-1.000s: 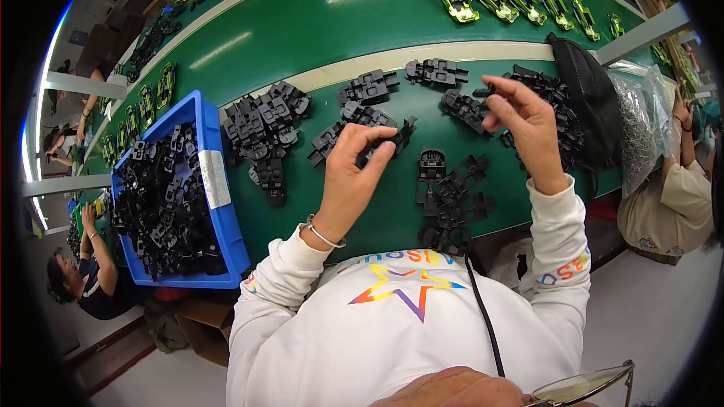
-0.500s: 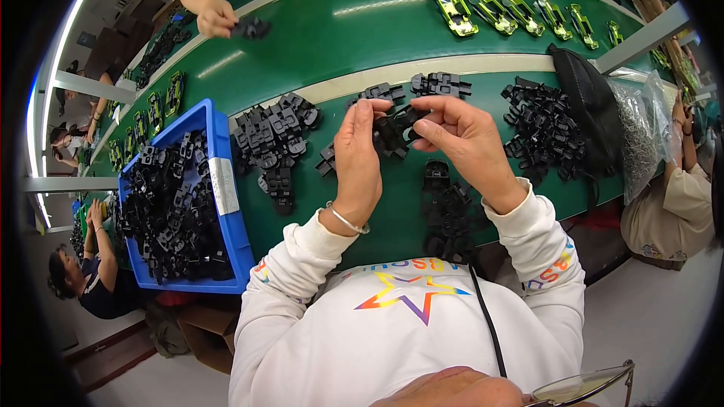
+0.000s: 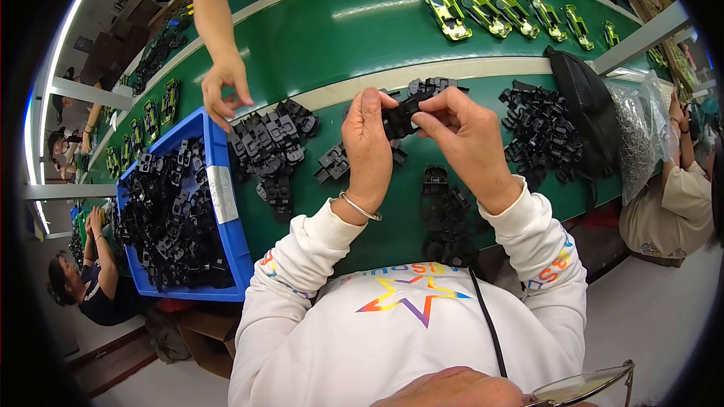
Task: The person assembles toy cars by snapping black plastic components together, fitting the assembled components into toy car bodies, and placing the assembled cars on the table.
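Note:
Between my two hands, above the green table, is a black plastic toy-car part (image 3: 400,118). My left hand (image 3: 367,147) is closed on its left side, thumb upright. My right hand (image 3: 464,139) pinches its right side with thumb and fingertips, which hide some of it. Just beyond my hands lie more black car parts (image 3: 427,87), and others (image 3: 332,162) lie left of my left wrist. A heap of black parts (image 3: 273,139) sits farther left. Below my right hand, a column of black parts (image 3: 446,215) runs toward my body.
A blue crate (image 3: 240,252) full of black parts stands at the left. At the right are a pile of small black pieces (image 3: 543,130), a black bag (image 3: 587,105) and a clear bag of screws (image 3: 636,139). Yellow-green car bodies (image 3: 446,13) line the far belt. A co-worker's hand (image 3: 225,89) reaches near the crate.
The co-worker's hand has come down toward the crate and no longer holds a black part. The yellow-green bodies have shifted slightly left. My hands stay on the part, turning it slightly.

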